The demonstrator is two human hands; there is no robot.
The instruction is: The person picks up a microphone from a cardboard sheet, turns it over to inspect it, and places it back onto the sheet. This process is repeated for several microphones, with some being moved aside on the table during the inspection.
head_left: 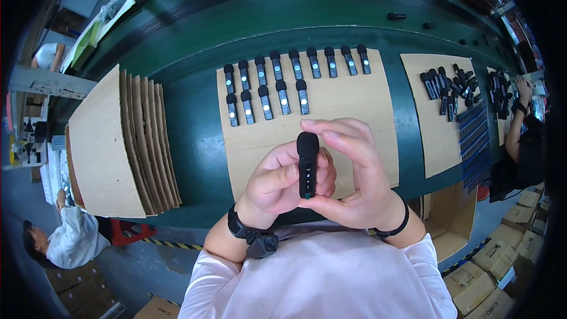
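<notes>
Clearly, in the head view, both hands meet around one small black microphone (308, 168), held above the near part of a cardboard sheet (348, 133) on the green surface (195, 112). It is upright, with its foam head away from the body and a column of small pale marks facing up. The left hand (269, 184) has its fingers clamped on it: the thumb presses from the left side and the others curl behind. The fingers of the right hand (369, 180) are spread, thumb near the lower end and index finger just beyond the foam; whether either presses on the microphone is hard to tell from this angle.

Holding it this way looks sound: the left grip bears on the hard body, leaving the marked front uncovered. It seems best to pinch no harder than needed and to steady the lower end with the right thumb, since squeezing the foam could dent it or twist it loose. A slow tilt would probably let the light show the front better.

Farther up the same sheet lie an upper row of nine microphones (296, 65) and a lower row of five microphones (265, 103), each with a pale round spot. The hands are near the lower row, so keeping the knuckles lifted should avoid nudging it. A loose pile of microphones (444, 85) lies on another cardboard sheet (437, 147) to the right.
</notes>
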